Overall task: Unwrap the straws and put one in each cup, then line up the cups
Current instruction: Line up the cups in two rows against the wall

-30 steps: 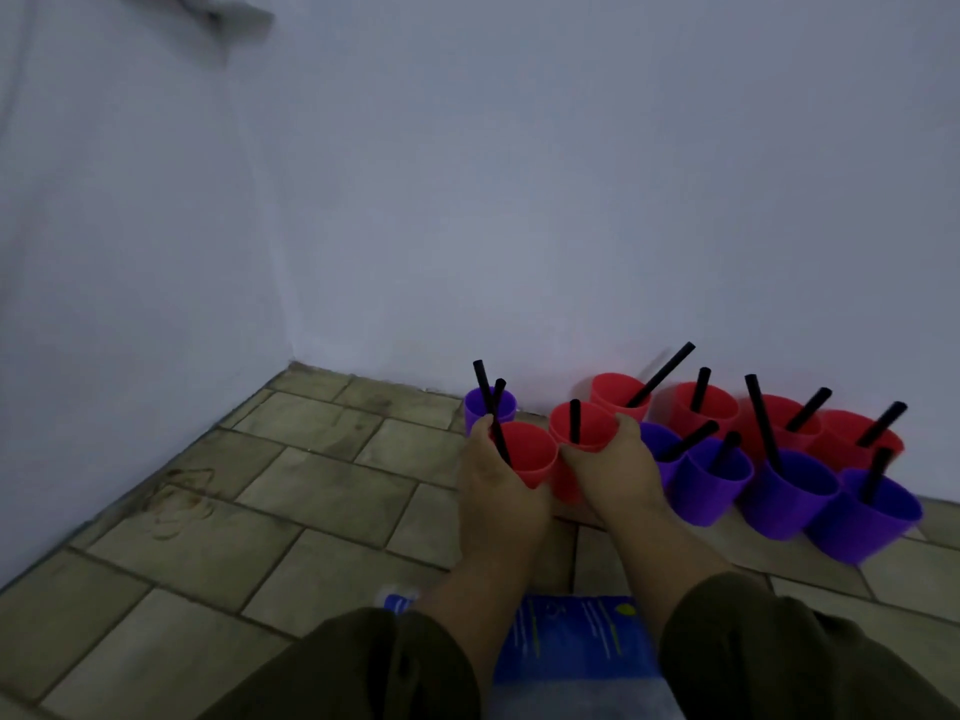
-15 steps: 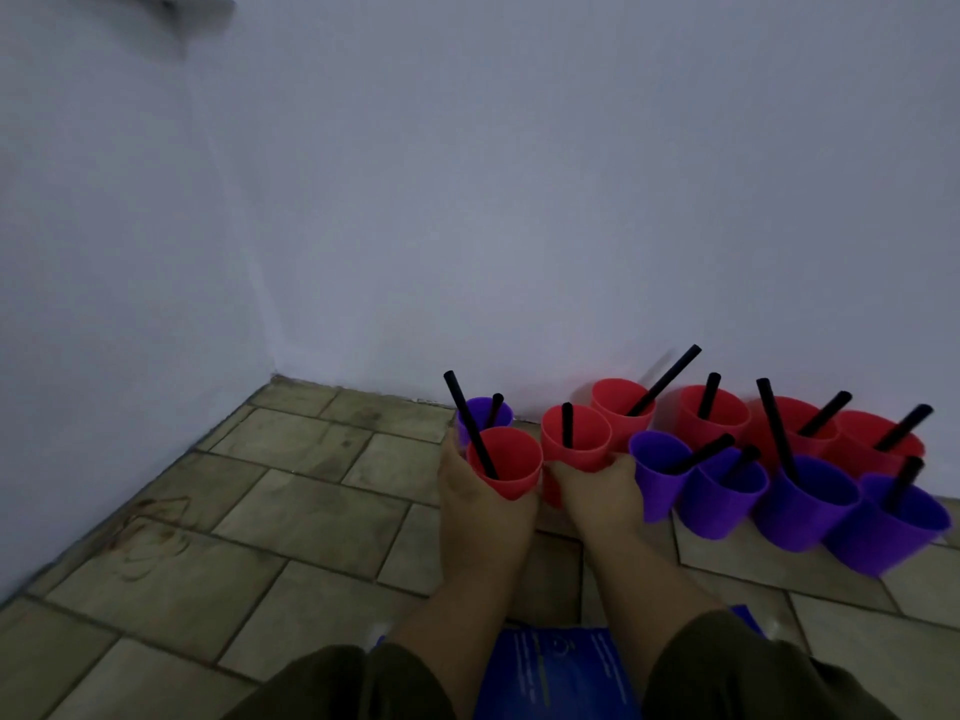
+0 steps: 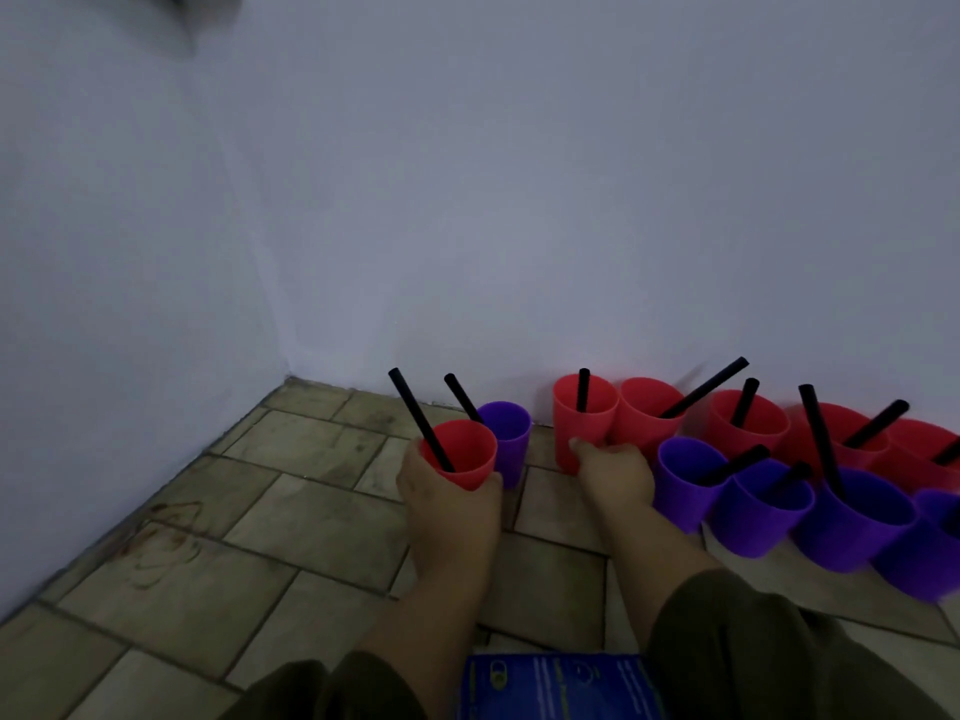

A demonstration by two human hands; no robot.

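Cups: left hand [image 3: 449,504] fingers grip a red cup [image 3: 464,456] with straw [image 3: 420,419]; right hand [image 3: 613,472] fingers grip another red cup [image 3: 582,419].

Right edge cuts off the end cups [image 3: 943,543].

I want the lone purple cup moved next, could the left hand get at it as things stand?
Probably not yet: the left hand is wrapped around a red cup, which stands right in front of the purple cup.
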